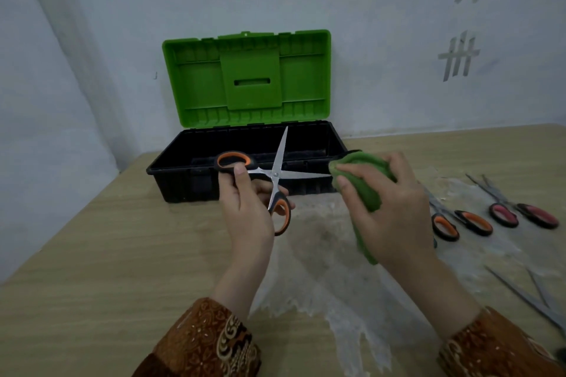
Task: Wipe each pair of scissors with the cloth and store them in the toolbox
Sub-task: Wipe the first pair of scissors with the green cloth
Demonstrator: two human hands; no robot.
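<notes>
At the centre of the frame, the tip of one scissor blade (306, 175) disappears inside the green cloth (366, 190). The right hand (389, 208) covers the blades of the orange-handled scissors (459, 222) at middle right. At lower right, the frame edge cuts off another pair (530, 300), handles unseen. The toolbox (245, 156) floor is too dark to read.

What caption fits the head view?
Left hand holds open scissors; right hand wipes one blade with green cloth before open toolbox.
</notes>
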